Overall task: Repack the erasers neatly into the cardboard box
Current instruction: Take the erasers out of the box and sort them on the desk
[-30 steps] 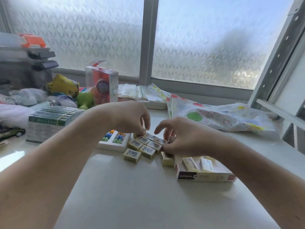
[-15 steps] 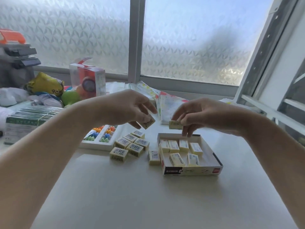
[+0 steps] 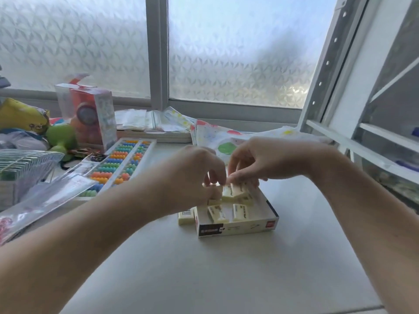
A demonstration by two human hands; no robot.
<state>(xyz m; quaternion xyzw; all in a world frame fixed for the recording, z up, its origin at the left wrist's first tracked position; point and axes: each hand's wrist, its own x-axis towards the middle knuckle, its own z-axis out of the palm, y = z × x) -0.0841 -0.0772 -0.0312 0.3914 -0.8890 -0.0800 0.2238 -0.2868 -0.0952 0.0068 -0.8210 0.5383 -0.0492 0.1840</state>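
A white table (image 3: pixel 204 279) fills the lower frame. At centre left a white-framed abacus (image 3: pixel 120 164) with coloured beads is laid slantwise, and a clear plastic sleeve (image 3: pixel 45 198) is spread below it toward the left edge. An orange toy in a clear carton (image 3: pixel 90 116) is stood at upper left, with a green toy (image 3: pixel 60 137) and a yellow pouch (image 3: pixel 20 116) beside it. Patterned paper bags (image 3: pixel 213 137) are piled behind the hands, under the frosted window (image 3: pixel 238 53).

The cardboard box (image 3: pixel 238 226) is set at centre frame, open-topped, its long side running left to right and its printed front wall turned toward the viewer. Two erasers (image 3: pixel 240 211) are seen lying in its near row, long axes pointing away from the viewer; one loose eraser (image 3: pixel 186 217) is left on the table, touching the box's left wall.

Over the far row, the left hand (image 3: pixel 192 177) and right hand (image 3: pixel 260 162) are brought together with fingers curled, and an eraser (image 3: pixel 233 191) is pinched at the right fingertips, tilted. What the left fingers hold cannot be told. The far row is largely hidden by the hands, and the print on the wrappers is blurred.
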